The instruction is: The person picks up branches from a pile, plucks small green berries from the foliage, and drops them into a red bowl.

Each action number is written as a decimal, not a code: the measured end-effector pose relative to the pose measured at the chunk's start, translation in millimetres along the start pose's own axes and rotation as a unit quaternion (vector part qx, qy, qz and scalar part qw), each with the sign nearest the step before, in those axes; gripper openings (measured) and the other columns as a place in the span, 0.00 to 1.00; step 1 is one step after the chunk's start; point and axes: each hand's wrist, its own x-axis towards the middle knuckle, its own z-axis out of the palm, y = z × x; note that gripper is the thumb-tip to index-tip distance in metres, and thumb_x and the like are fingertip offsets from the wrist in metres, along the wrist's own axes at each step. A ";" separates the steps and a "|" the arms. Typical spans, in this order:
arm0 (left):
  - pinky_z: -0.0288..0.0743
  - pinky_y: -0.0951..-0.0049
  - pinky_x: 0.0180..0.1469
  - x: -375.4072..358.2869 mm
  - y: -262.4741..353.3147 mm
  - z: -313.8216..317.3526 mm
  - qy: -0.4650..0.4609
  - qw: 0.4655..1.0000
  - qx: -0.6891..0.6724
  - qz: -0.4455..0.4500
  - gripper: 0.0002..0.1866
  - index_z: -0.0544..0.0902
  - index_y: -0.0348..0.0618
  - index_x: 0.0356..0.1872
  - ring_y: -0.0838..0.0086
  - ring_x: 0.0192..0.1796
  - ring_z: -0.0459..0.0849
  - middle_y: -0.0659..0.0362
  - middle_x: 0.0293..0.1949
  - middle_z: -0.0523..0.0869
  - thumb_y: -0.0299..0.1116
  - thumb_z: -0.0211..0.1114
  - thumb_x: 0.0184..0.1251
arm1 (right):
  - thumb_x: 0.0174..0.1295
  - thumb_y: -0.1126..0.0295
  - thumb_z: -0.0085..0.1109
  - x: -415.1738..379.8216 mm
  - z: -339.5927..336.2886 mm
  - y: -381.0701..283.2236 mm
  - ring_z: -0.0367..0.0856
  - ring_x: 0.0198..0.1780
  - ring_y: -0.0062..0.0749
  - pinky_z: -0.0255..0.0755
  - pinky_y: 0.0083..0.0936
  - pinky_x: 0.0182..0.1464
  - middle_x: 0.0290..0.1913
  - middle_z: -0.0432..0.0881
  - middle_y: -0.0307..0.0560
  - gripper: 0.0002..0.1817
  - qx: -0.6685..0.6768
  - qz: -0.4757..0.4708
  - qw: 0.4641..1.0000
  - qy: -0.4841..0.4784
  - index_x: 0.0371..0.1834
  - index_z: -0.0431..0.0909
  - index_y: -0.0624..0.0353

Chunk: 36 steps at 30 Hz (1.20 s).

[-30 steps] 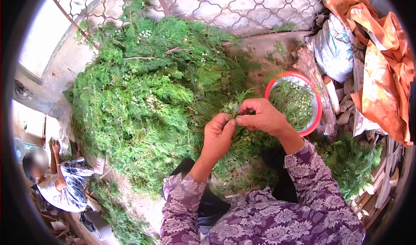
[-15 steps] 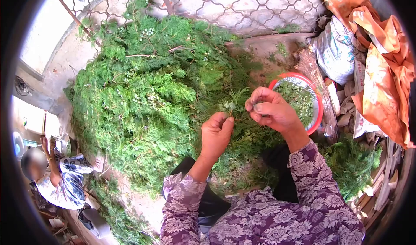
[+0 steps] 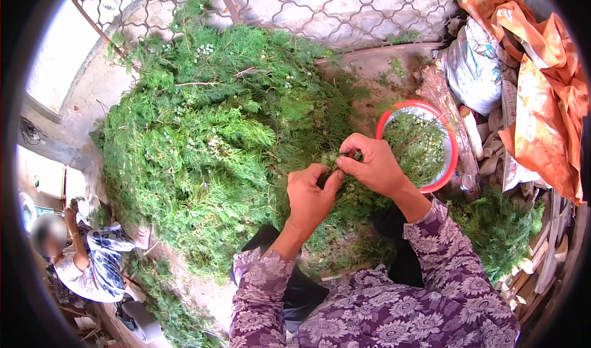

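Note:
My left hand (image 3: 309, 199) pinches a small green sprig (image 3: 330, 161) between thumb and fingers, above the edge of a large heap of green branches (image 3: 209, 132). Touching the same sprig from the right, my right hand (image 3: 375, 166) has its thumb and forefinger closed on it, and the fingertips of both hands nearly meet. Just right of that hand stands a red-rimmed basin (image 3: 454, 157) holding green cones and bits of foliage. Pale round cones show among the heaped branches.
A wire lattice (image 3: 320, 0) runs along the top. At right lie a white sack (image 3: 473, 68), orange cloth (image 3: 545, 120), a log (image 3: 440, 89) and firewood. A seated person (image 3: 92, 259) is at lower left. More branches (image 3: 502, 231) lie at lower right.
My right hand has moved left and down to meet the sprig in my left hand. The seated person's arms have shifted slightly.

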 end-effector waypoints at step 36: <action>0.74 0.81 0.32 7.3 -16.1 -1.8 -0.121 0.810 -0.493 -0.294 0.05 0.80 0.42 0.34 0.82 0.30 0.79 0.64 0.32 0.82 0.27 0.55 0.62 | 0.54 0.71 0.59 -1.9 -29.6 -27.4 0.70 0.23 0.12 0.63 0.11 0.24 0.25 0.76 0.31 0.07 0.224 0.116 0.949 -0.189 0.34 0.80 0.61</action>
